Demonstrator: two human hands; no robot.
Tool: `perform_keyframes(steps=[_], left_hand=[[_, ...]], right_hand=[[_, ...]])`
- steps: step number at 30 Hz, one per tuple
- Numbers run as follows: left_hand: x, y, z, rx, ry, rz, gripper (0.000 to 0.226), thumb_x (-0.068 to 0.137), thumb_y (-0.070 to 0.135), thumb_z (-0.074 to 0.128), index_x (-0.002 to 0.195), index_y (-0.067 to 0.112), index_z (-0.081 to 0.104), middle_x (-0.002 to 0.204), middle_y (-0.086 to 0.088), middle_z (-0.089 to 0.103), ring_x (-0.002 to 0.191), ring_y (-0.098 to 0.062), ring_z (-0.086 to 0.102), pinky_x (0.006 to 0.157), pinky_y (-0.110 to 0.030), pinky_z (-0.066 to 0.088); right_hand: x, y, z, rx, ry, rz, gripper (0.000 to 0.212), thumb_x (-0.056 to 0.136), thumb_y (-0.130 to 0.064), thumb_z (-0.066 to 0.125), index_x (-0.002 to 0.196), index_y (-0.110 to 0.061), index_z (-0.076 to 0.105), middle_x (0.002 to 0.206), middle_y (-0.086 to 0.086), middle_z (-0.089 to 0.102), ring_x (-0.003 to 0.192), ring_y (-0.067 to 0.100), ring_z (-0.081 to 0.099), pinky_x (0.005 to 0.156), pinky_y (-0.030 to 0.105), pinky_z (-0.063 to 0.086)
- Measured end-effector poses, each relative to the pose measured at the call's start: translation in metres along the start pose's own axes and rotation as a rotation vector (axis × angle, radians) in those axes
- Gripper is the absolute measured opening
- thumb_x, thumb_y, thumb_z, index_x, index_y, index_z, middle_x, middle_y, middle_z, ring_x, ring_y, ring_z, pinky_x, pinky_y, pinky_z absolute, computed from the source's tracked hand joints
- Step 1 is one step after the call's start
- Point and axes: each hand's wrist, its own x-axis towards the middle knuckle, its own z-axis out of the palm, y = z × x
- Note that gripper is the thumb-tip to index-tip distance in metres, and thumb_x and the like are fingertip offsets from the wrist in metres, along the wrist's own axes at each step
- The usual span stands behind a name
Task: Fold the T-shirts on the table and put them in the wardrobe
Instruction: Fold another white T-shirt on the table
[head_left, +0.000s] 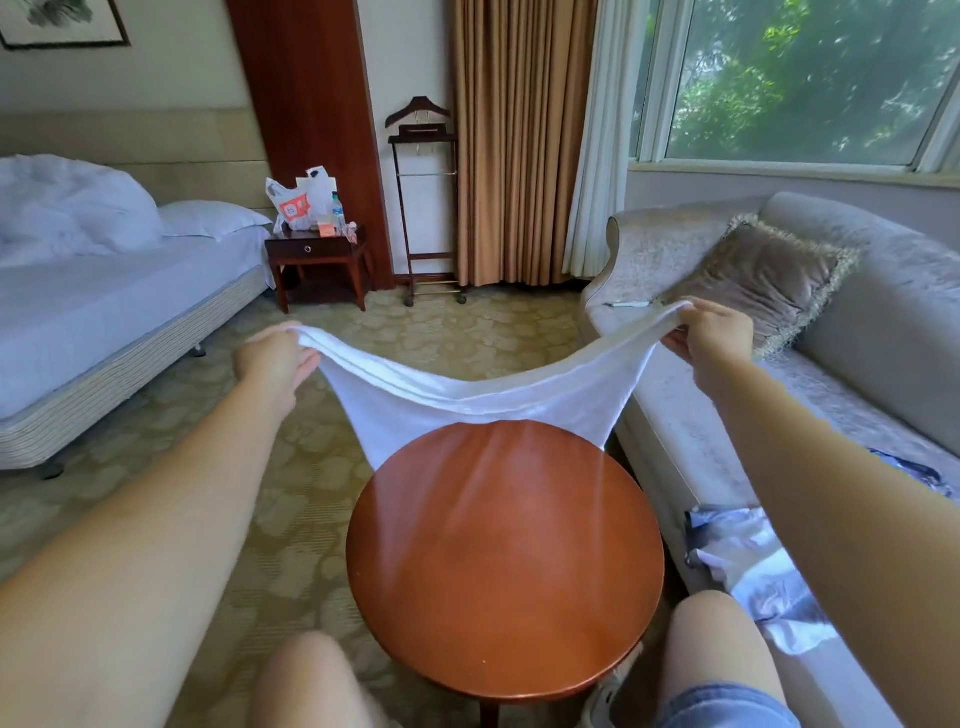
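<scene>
White soft fabric sags in a span between two raised hands. The plain white T-shirt (467, 410) is in the air over the far edge of the round reddish-brown polished wooden worktop (504, 561), and its lower part drops behind that edge. The left hand (272, 358) has its fingers curled round one bunched end. The right hand (714, 332) pinches the other end between thumb and fingers.

I judge this to be the spreading-out step, before any fold is made. The next move calls for lowering the shirt flat onto the worktop without letting the bunched ends twist, then smoothing it.

Whether the hands hold the shoulders or the hem is hard to tell, and neither sleeves nor collar show. Crumpled pale blue-and-white cloth (753, 566) lies on the grey upholstered sofa (883, 322); whether it is another T-shirt is unclear. No wardrobe is in view.
</scene>
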Motion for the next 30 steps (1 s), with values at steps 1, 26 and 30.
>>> perform_keyframes(steps=[1, 26, 30], left_hand=[[-0.004, -0.004, -0.011, 0.1, -0.003, 0.018, 0.023, 0.097, 0.003, 0.048, 0.114, 0.007, 0.064, 0.114, -0.015, 0.066, 0.089, -0.019, 0.068, 0.079, -0.024, 0.055], [-0.089, -0.144, -0.103, 1.688, -0.708, -0.295, 0.031, 0.09, 0.042, 0.063, 0.092, 0.012, 0.063, 0.082, -0.004, 0.071, 0.063, -0.014, 0.062, 0.057, -0.02, 0.044], [-0.068, -0.178, -0.053, 1.662, -0.709, 0.056, 0.041, 0.094, 0.043, 0.056, 0.101, 0.005, 0.068, 0.105, -0.013, 0.067, 0.095, -0.026, 0.063, 0.077, -0.03, 0.047]], right_hand=[[-0.005, 0.0, -0.013, -0.098, -0.054, -0.017, 0.02, 0.089, 0.005, 0.054, 0.095, -0.003, 0.071, 0.073, 0.012, 0.063, 0.057, 0.018, 0.064, 0.057, 0.024, 0.058], [-0.108, 0.125, -0.136, -1.433, -0.696, 0.468, 0.018, 0.097, -0.015, 0.053, 0.083, -0.006, 0.055, 0.068, 0.008, 0.06, 0.055, 0.019, 0.057, 0.051, 0.025, 0.045], [-0.102, 0.153, -0.075, -1.339, -0.671, 0.249, 0.02, 0.098, -0.014, 0.048, 0.089, -0.004, 0.062, 0.093, 0.016, 0.065, 0.083, 0.027, 0.063, 0.074, 0.032, 0.049]])
